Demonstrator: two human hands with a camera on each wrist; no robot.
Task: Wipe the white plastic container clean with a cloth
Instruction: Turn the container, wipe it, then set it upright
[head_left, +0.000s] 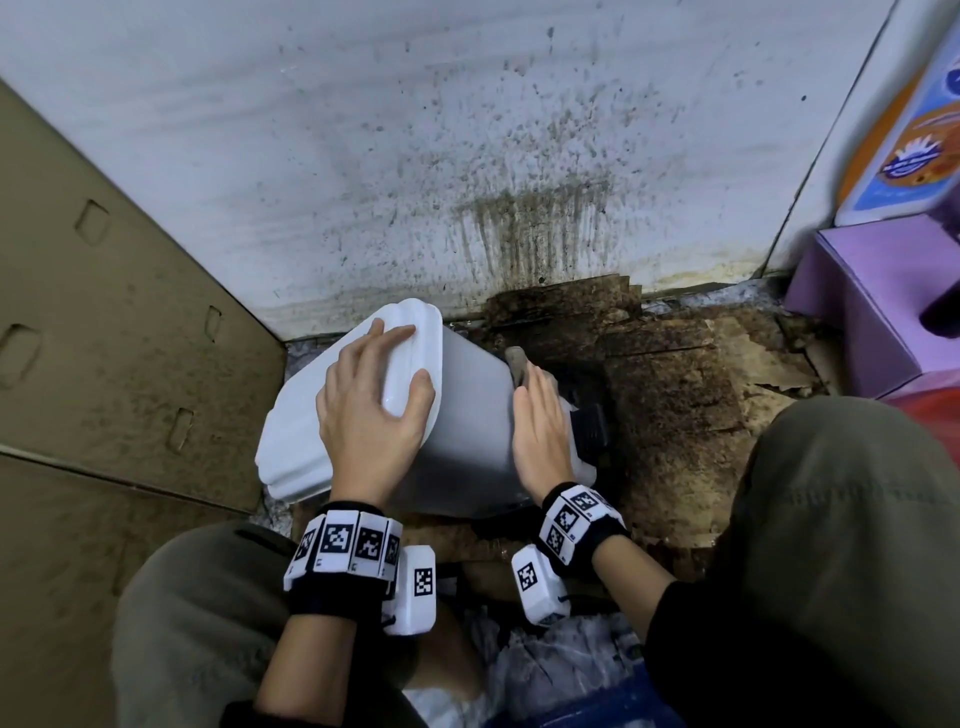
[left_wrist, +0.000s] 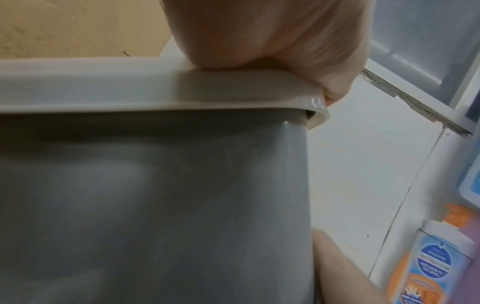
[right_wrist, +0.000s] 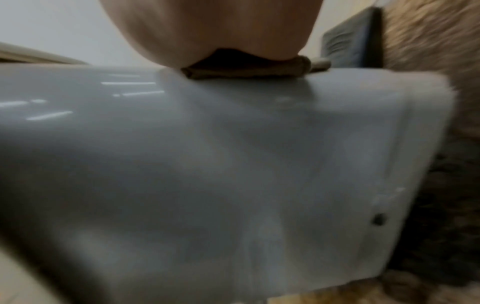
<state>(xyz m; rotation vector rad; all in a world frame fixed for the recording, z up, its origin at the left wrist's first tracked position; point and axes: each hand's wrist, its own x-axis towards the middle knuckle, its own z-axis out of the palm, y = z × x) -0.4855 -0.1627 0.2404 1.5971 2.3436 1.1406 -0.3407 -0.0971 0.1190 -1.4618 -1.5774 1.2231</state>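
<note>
Below a stained wall (head_left: 467, 156), on the dirty floor (head_left: 675, 405), the white plastic container (head_left: 467, 415) lies tipped, the left hand (head_left: 371, 410) gripping its lidded end, the right hand (head_left: 540, 431) flat on a brown cloth (head_left: 517, 364) against its side: wiping seems under way, next needing a steady stroke.

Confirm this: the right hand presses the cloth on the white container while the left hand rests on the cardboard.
Wrong: the left hand grips the white container at its rim, not the cardboard; the head view shows it. The right hand presses the cloth on it.
</note>
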